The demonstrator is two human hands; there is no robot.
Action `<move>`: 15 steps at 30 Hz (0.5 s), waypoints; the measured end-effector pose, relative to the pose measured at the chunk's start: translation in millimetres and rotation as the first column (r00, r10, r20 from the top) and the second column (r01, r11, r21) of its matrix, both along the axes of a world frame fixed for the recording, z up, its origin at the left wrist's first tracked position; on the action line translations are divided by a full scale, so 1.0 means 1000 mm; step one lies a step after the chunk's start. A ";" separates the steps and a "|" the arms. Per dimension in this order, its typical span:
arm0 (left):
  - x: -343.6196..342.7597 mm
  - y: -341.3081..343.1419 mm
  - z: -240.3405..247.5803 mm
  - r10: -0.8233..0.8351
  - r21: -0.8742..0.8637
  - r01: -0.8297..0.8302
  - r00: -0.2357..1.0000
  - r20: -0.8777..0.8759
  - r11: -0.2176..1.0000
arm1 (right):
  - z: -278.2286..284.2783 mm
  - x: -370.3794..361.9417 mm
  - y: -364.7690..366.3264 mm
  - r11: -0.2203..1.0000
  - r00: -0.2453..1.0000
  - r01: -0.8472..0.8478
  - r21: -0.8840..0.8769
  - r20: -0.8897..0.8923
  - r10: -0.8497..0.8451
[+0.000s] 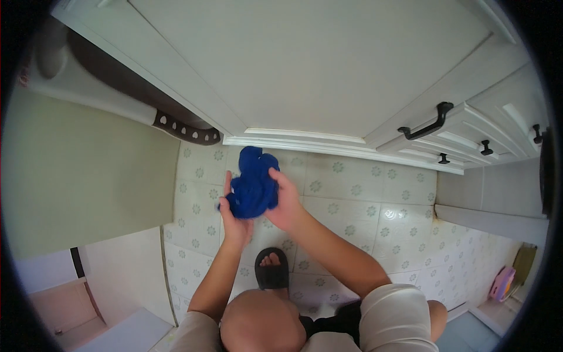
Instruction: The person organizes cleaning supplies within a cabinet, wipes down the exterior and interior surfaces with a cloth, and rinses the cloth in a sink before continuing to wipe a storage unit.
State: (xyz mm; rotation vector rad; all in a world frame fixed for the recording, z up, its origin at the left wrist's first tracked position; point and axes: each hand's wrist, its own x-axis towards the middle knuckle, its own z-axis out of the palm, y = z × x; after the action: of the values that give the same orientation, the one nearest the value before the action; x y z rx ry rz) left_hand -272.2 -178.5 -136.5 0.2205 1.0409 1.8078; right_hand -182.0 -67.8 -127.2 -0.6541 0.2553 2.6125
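Bundle (253,186) sits between left grip (234,227) and right grip (286,202).

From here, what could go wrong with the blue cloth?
1. Drop: the bunched blue cloth, held between the left hand and right hand over the tiled floor, might slip and land there.
2. Bump: the white cabinet stands just ahead; reaching forward could knock it, though depth is hard to judge.

Soft light; glare on floor (346,220); edges dark, bent.
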 end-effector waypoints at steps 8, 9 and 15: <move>0.065 0.027 0.046 -0.481 -0.064 0.478 0.876 -0.035 0.876 | 0.101 0.135 0.046 -0.614 0.842 -0.520 0.594 0.237 -0.484; 0.074 0.033 0.048 -0.479 -0.002 0.482 0.869 -0.125 0.876 | 0.120 0.155 0.054 -0.634 0.835 -0.531 0.563 0.221 -0.504; 0.152 0.126 0.166 -0.582 0.092 0.764 0.557 -0.593 0.638 | 0.192 0.278 0.070 -0.496 0.785 -0.550 0.672 0.215 -0.581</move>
State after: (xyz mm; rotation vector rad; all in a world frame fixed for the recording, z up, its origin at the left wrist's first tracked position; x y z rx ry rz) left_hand -120.0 -52.4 29.5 1.2327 0.7919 1.1686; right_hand 96.2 2.4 64.4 -0.5457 -2.2076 0.9318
